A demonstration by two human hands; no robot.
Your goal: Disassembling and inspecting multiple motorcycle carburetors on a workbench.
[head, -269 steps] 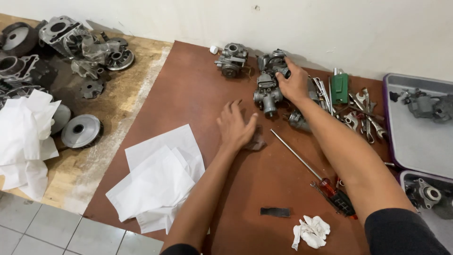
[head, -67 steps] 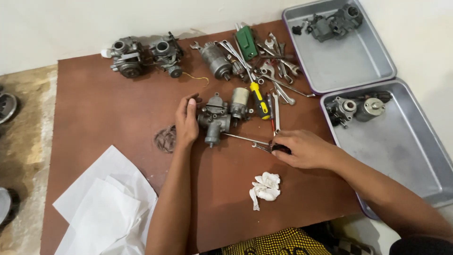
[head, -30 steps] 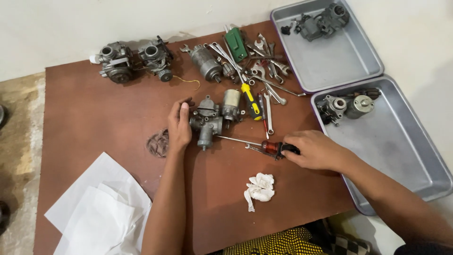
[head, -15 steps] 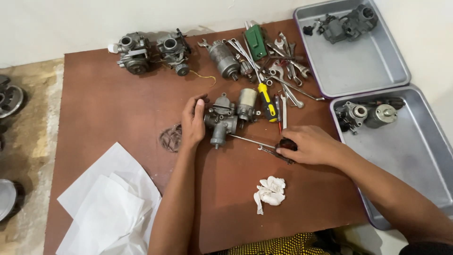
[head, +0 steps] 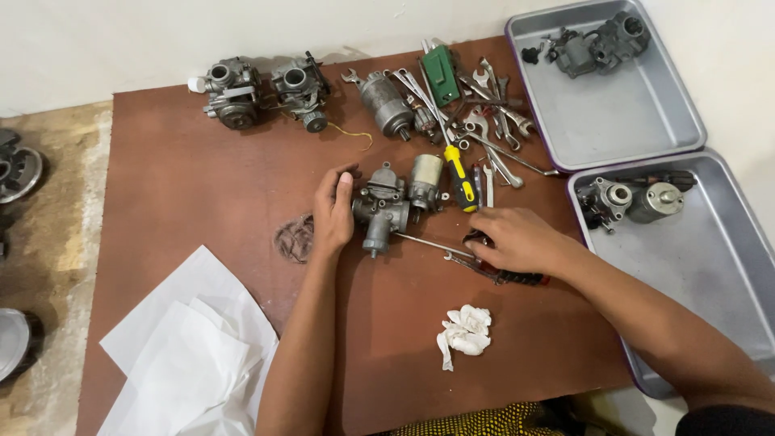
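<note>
The brown surface [head: 186, 186] carries everything, with two grey trays [head: 646, 121] butting against its edge toward 3 o'clock and white paper sheets [head: 186, 355] at its 7 o'clock corner.

Near the middle lies the carburetor [head: 379, 211], a grey metal body. The left hand [head: 333, 211] is against its 9 o'clock side, thumb on the casting and fingers [head: 329, 179] curled loosely round the edge, steadying it rather than lifting it.

From the carburetor's lower part a screwdriver [head: 452, 252] runs toward 4 o'clock. Its long axis is a shallow diagonal: the bare shaft meets the carburetor at the 10 o'clock end, and the dark handle lies at the 4 o'clock end. The right hand [head: 517, 241] covers that handle, fingers closed over it, with only the handle's tail showing past the palm. So the tool lies directly under the right hand, pointing at the part held by the left; the two hands stand apart, the shaft spanning the gap.

A second screwdriver [head: 460, 179], yellow-handled, lies at 12 o'clock from the right hand, among loose wrenches [head: 492, 121]. A crumpled white rag [head: 464, 333] sits at 6 o'clock from it, untouched.
</note>
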